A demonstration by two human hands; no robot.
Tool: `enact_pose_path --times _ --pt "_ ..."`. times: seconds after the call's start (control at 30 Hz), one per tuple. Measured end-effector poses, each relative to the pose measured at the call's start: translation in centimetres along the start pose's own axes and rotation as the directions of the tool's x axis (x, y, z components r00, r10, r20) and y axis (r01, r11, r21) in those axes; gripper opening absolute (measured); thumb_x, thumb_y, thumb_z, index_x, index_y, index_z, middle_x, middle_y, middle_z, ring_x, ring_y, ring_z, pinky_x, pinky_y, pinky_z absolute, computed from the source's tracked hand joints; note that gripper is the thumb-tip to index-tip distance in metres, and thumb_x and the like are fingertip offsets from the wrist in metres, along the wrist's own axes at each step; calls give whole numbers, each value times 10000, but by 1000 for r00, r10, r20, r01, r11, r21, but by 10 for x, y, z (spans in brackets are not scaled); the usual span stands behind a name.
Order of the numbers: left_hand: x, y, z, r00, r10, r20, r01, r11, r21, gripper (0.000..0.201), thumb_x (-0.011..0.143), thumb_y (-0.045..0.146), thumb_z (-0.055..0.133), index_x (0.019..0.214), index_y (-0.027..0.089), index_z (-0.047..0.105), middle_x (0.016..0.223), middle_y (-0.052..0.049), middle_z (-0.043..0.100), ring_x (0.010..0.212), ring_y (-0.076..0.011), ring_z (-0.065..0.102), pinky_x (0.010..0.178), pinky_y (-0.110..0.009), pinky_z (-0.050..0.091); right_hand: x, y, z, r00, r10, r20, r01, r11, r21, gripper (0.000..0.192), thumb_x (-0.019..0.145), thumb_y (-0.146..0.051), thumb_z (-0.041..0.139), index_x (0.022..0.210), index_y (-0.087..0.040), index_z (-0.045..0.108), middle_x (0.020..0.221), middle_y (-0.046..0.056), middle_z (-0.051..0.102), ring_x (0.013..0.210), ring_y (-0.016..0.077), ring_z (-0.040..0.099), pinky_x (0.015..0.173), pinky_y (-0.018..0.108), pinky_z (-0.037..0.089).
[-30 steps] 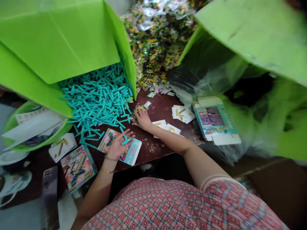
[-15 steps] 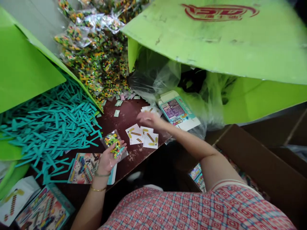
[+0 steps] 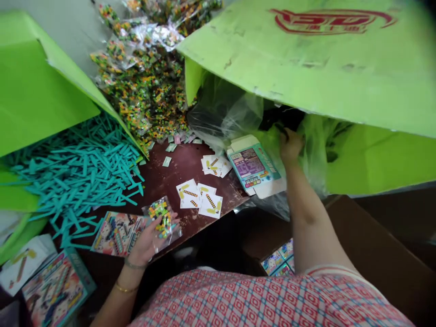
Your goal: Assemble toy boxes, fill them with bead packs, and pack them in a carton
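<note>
My left hand [image 3: 147, 241] holds a clear bag of small coloured bricks [image 3: 162, 219], palm up, with fingers under and around it. A flat printed box [image 3: 119, 234] lies partly under that hand. My right hand [image 3: 291, 144] is at the mouth of a clear plastic liner [image 3: 311, 150] inside a green box [image 3: 374, 156]. Its fingertips merge with dark pieces [image 3: 281, 116] in the liner, so their grip is hidden. Left of that wrist lies an open teal carton [image 3: 255, 165]. Printed instruction sheets [image 3: 200, 198] lie on the dark red table [image 3: 180, 175].
Teal plastic sticks [image 3: 85, 172] spill from a green box [image 3: 44, 86] at left. Behind is a heap of bagged bricks [image 3: 150, 91]. Small packets [image 3: 166, 161] lie nearby. Another printed box [image 3: 57, 290] is at lower left. A brown carton [image 3: 368, 254] with printed boxes [image 3: 279, 260] stands below right.
My right hand has moved right and away from me, from above the instruction sheets to the plastic liner. My left hand still holds the bag of bricks. The view has shifted slightly.
</note>
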State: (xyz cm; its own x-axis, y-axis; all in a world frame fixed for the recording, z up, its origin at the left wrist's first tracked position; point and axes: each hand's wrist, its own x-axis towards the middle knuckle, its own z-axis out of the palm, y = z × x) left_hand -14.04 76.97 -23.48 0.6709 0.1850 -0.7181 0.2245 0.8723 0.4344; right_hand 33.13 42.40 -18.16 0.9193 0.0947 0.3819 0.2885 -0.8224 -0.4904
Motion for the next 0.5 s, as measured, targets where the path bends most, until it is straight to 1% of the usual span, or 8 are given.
enact_pose_path --times 0.1,0.17,0.2,0.27,0.33,0.37,0.43,0.5 --pt "3 -7 8 991 -84 102 89 995 -47 479 1088 384 444 1447 114 610 1224 -193 772 1200 -335 733 1099 -534 557 -66 -39 7 950 -305 -72 314 917 245 382 1012 -385 487 1278 -228 710 1295 136 723 1267 309 629 1142 569 445" --pt "9 -11 14 981 -62 186 81 992 -94 556 1066 520 457 1419 127 632 1223 -189 772 1239 -359 708 1099 -557 543 -131 -81 20 817 -576 13 516 742 427 316 1002 -419 550 1213 -309 759 1217 72 755 1263 290 643 1147 537 464" --pt "13 -11 17 972 -59 230 86 990 -111 613 1040 597 477 1407 135 642 1244 -187 766 1273 -366 687 1112 -557 529 -165 -104 26 681 -728 81 589 610 529 286 1003 -411 573 1197 -345 772 1192 50 763 1272 281 642 1155 529 462" --pt "21 -11 20 956 -17 292 60 989 -138 701 973 709 519 1353 142 677 1258 -184 760 1303 -374 663 1119 -549 520 -225 -148 38 335 -921 199 620 374 690 293 1020 -365 580 1251 -382 759 1216 34 759 1309 269 625 1175 535 445" --pt "26 -10 18 942 48 333 -4 991 -134 628 931 654 620 1282 142 713 1246 -174 765 1299 -372 659 1118 -538 520 -265 -180 48 139 -953 269 595 297 747 362 1032 -344 561 1364 -348 706 1323 68 717 1377 285 573 1203 578 407" --pt "26 -10 15 935 79 346 -40 992 -117 543 909 564 678 1243 140 729 1231 -167 771 1288 -370 663 1116 -532 521 -277 -190 52 111 -953 283 588 293 754 394 1031 -351 556 1403 -318 681 1379 95 684 1413 303 537 1211 607 385" --pt "24 -13 6 924 126 362 -109 992 -68 392 852 372 726 1164 135 752 1199 -156 779 1264 -364 674 1119 -527 516 -290 -202 57 143 -954 265 552 299 778 399 1024 -377 541 1382 -287 691 1420 121 641 1449 325 488 1215 632 364" --pt "20 -20 -5 918 209 336 -220 975 -5 310 850 311 687 1097 140 764 1172 -151 781 1242 -354 682 1125 -534 504 -301 -209 62 306 -923 234 444 356 822 334 1026 -379 523 1268 -293 737 1378 105 647 1420 302 511 1215 601 375"
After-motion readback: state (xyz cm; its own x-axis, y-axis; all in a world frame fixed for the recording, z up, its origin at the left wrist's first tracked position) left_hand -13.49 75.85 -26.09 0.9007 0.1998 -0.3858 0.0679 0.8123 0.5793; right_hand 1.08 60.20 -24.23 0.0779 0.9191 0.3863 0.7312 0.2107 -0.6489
